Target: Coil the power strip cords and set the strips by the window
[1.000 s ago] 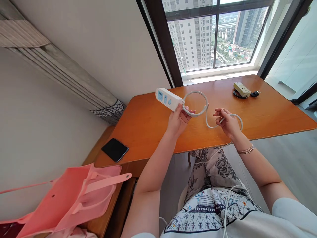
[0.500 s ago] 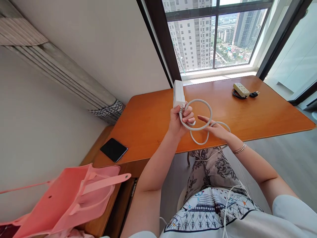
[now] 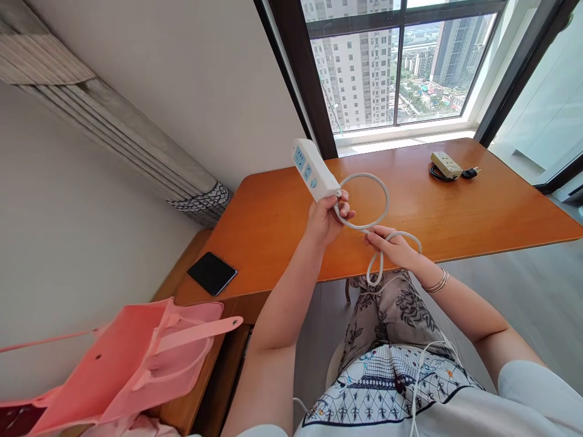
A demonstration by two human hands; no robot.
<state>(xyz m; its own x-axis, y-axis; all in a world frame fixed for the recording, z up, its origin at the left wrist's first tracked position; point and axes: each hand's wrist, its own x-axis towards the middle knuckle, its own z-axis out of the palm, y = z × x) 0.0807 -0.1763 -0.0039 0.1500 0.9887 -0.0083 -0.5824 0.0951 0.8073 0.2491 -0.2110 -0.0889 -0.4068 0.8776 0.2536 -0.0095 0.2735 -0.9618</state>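
A white power strip with blue sockets (image 3: 317,172) tilts up to the left above the wooden table. My left hand (image 3: 328,213) is closed round its lower end, where the cord comes out. From there the white cord (image 3: 387,197) rises in a large loop and runs down to my right hand (image 3: 387,244), which pinches it between thumb and fingers. Smaller loops of the cord hang below and beside my right hand, near the table's front edge.
On the wooden table (image 3: 273,243), a black phone (image 3: 212,274) lies at the left and a cream-coloured socket block (image 3: 446,165) with a black plug at the right. A pink bag (image 3: 132,358) stands at the lower left. A window (image 3: 355,79) is behind the table.
The power strip has tilted to the left, and its socket face now shows. My right hand has gone from spread fingers to a pinch on the cord. The lower loop has narrowed and hangs lower.
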